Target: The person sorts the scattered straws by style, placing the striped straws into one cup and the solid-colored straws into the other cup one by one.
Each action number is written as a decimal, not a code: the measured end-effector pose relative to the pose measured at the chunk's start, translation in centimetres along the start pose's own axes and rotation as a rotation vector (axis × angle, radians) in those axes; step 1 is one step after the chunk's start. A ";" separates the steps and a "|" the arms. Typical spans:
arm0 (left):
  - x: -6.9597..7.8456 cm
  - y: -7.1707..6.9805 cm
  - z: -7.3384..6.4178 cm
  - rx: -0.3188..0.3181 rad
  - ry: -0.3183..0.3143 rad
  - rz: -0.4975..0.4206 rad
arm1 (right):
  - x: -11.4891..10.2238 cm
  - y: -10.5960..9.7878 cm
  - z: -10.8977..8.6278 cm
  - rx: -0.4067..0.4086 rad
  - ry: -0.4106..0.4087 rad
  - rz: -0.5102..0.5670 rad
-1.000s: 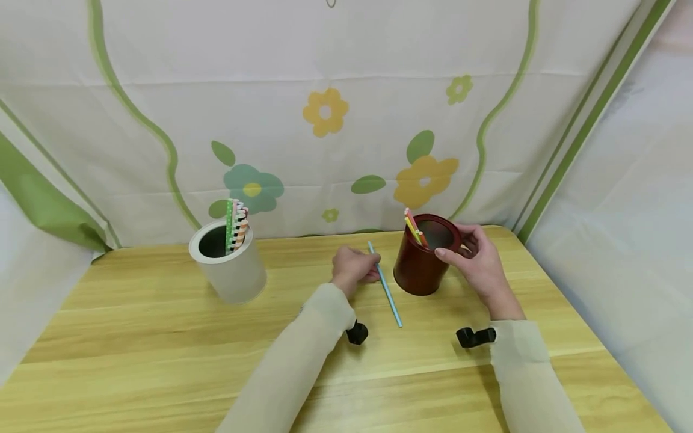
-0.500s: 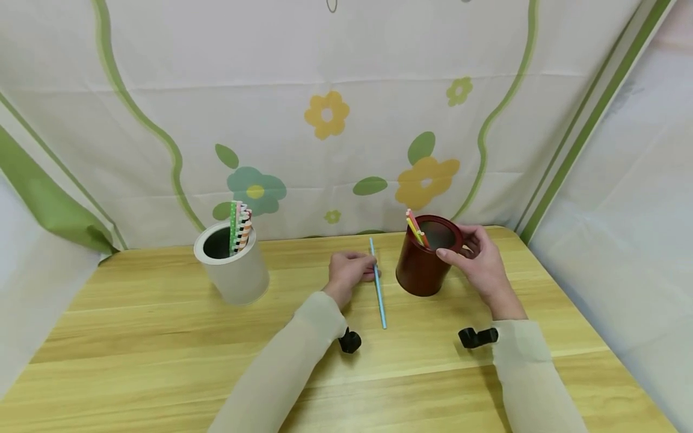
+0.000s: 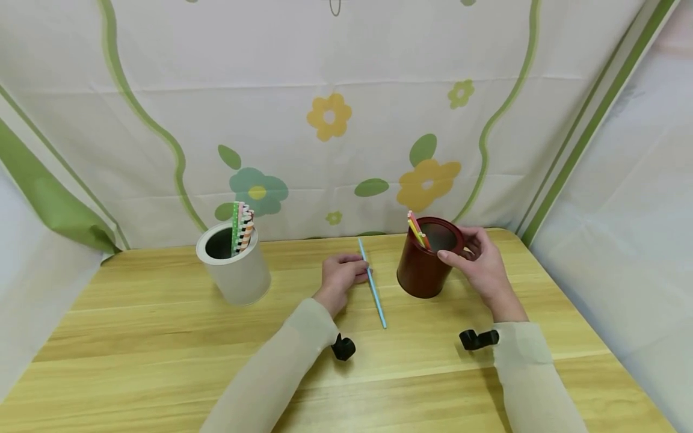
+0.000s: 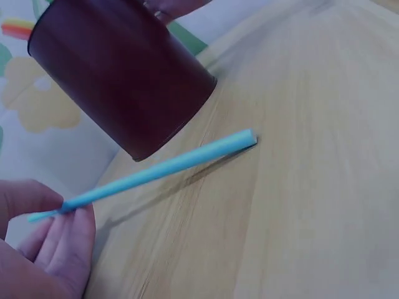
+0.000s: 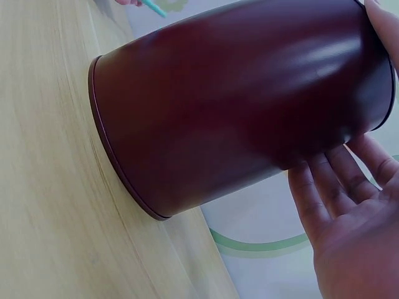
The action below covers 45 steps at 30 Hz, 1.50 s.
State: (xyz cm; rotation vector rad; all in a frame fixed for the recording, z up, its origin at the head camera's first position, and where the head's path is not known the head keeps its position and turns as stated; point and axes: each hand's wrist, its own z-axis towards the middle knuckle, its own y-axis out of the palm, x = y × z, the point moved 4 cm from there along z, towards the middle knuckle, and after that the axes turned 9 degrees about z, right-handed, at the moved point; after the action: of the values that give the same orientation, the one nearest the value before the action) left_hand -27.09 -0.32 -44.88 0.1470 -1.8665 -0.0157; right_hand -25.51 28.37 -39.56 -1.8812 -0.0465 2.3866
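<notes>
My left hand (image 3: 342, 278) pinches a light blue straw (image 3: 375, 296) between thumb and fingers near its far end. In the left wrist view the straw (image 4: 181, 162) slants: its near end touches the table and the pinched end is raised. A dark red canister (image 3: 422, 270) stands upright to the right, with several plain coloured straws (image 3: 417, 230) leaning inside at the left of its rim. My right hand (image 3: 480, 264) holds this canister from the right, thumb at the rim and fingers round the far side. The right wrist view shows those fingers against the canister's wall (image 5: 237, 112).
A white canister (image 3: 238, 276) stands on the left of the wooden table (image 3: 162, 361), holding several patterned straws (image 3: 242, 228). Behind the table's far edge hangs a floral curtain (image 3: 292, 72). Black wrist cameras sit below both cuffs.
My left hand has shifted left, away from the red canister, carrying the straw, whose angle has varied. The right hand stays on the red canister. The head view has moved slightly.
</notes>
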 end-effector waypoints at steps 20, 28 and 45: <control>4.9 -3.3 -5.0 0.004 0.155 -0.086 | 0.2 -0.1 -0.1 -0.005 -0.003 -0.001; 8.5 -3.4 -7.2 -0.030 0.326 -0.078 | 0.2 -0.1 -0.1 -0.006 -0.003 0.006; 14.7 -0.7 -9.5 -0.006 0.586 -0.068 | 0.4 0.0 0.0 -0.002 0.001 0.013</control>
State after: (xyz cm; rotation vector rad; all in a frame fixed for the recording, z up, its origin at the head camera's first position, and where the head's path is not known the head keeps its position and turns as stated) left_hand -22.24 -1.99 -28.09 0.1882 -1.2764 -0.0229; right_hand -25.62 28.45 -39.96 -1.8894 -0.0368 2.3954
